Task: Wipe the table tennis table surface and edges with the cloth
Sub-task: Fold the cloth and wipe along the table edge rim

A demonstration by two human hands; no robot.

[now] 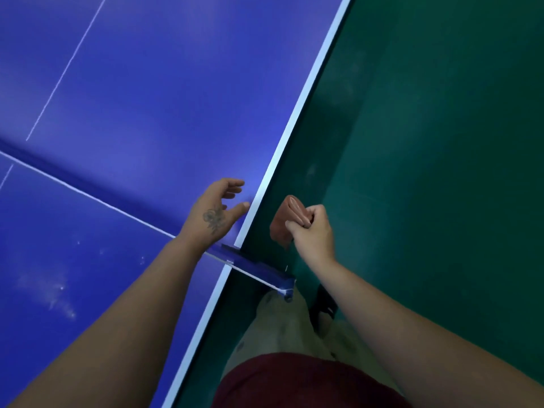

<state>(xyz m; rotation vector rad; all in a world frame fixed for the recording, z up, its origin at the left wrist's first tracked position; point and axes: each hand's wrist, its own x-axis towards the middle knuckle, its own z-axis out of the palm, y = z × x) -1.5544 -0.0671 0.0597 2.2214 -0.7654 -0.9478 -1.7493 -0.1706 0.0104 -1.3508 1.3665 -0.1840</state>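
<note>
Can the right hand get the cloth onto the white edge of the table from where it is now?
Probably yes. The right hand grips the cloth just off the table's white edge, over the green floor, with nothing between. The left hand hovers open above the blue surface beside that edge.

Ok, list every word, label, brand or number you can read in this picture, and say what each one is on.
No readable text anywhere in the head view.
Table tennis table: only white lines, no lettering.
Net clamp: no legible brand or label.
Left hand: a tattoo, a drawn figure, not letters.
Cloth held by the right hand: plain, no tag showing.
</note>
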